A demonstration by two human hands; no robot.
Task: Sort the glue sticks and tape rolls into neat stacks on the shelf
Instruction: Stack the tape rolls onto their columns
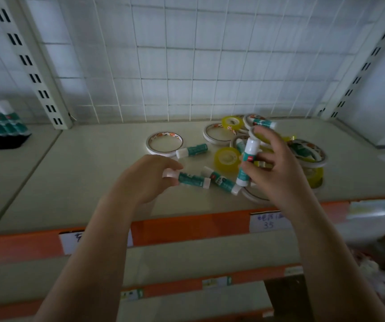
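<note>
While the right hand (270, 168) grips two upright glue sticks (247, 161), the left hand (149, 180) seemingly pinches another stick (190, 179) near the shelf edge (186, 225).

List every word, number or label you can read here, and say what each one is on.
"35": handwritten on the white price tag on the orange shelf edge; the characters above it are too blurred.
White tag on the left: writing cut off by the arm, unreadable.
Glue stick labels, such as the one the right hand holds: too small.
Tape roll print: blurred.
Lower shelf tags: unreadable.
</note>
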